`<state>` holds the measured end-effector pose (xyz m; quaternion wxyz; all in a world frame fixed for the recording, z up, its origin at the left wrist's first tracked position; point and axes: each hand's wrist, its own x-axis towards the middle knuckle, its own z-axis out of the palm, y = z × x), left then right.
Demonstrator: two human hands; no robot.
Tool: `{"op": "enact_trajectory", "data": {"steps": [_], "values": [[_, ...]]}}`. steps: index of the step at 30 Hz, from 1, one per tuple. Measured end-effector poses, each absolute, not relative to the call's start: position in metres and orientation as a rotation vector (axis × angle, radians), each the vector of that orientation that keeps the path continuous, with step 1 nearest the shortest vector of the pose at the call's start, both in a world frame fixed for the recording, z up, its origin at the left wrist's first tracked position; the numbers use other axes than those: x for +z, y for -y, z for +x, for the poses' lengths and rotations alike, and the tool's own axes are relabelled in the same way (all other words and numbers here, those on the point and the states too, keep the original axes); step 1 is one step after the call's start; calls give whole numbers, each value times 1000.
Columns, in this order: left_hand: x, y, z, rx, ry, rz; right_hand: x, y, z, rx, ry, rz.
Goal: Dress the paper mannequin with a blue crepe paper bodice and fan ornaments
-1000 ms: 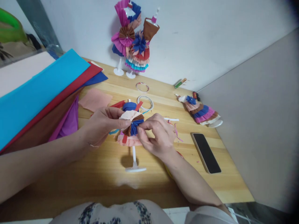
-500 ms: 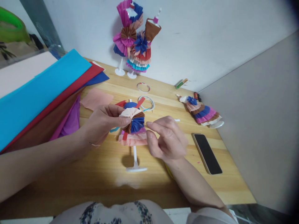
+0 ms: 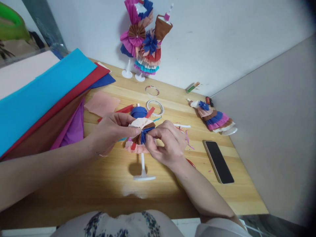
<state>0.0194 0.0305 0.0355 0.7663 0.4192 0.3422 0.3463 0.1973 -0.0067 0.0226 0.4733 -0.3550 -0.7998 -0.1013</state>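
Note:
Between my hands is a pleated paper rosette in cream, brown and blue folds. My left hand pinches its left side between thumb and fingers. At the right, the thumb and forefinger of my right hand pinch the blue pleats. Behind the rosette stands a small dress form with a blue top and a pink frilled skirt, on a white stand. The rosette and my hands hide most of its middle. A red paper strip sticks up beside the blue top.
Folded coloured paper sheets pile up at the left. Tape rolls lie behind the dress form. Two dressed forms stand against the wall; another dressed form lies at the right, near a phone. Paper scraps lie beyond my right hand.
My right hand has moved left onto the rosette and closed on its blue pleats, which now look bunched together. My left hand keeps its pinch on the other side.

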Motion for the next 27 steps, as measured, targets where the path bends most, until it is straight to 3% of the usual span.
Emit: {"op": "enact_trajectory", "data": {"steps": [11,15,20,27], "values": [[45,-33,18,809,-755,973,29,11,208,-242,1877,-763],[45,-32,19,791,-776,1113,29,11,207,160,1715,-1034],[43,-32,20,774,-776,1185,25,6,206,683,1571,-1048],[34,-35,22,780,-727,1105,27,7,202,862,1596,-1070]]}}
